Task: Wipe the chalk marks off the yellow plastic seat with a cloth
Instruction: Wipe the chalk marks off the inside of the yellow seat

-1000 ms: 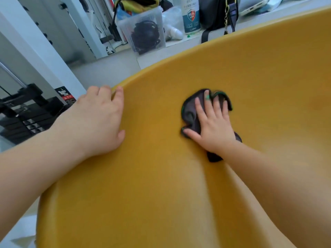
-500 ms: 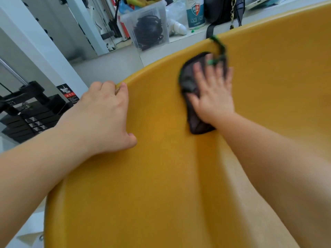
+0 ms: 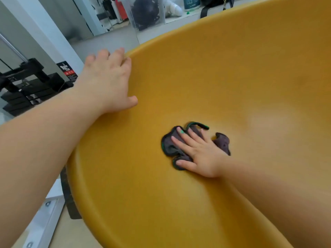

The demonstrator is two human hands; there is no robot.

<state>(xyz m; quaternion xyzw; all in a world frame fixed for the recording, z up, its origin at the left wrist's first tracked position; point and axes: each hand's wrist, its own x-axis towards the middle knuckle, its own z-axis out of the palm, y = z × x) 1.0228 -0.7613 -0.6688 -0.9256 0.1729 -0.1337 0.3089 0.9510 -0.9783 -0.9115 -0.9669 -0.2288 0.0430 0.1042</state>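
Right now the right hand [image 3: 200, 154] lies flat, fingers spread, pressing a dark cloth [image 3: 170, 145] onto the yellow seat [image 3: 232, 77]. Left hand [image 3: 107, 81] w/ open grip rests on seat's rim, fingers over the edge.

The right hand [image 3: 200, 154] covers the middle of the cloth [image 3: 169, 146] — only its crumpled edges show; the yellow seat [image 3: 232, 77] runs off the right and bottom edges, and the clear tub [image 3: 146, 13] behind is cropped at the top — contents a dark blur
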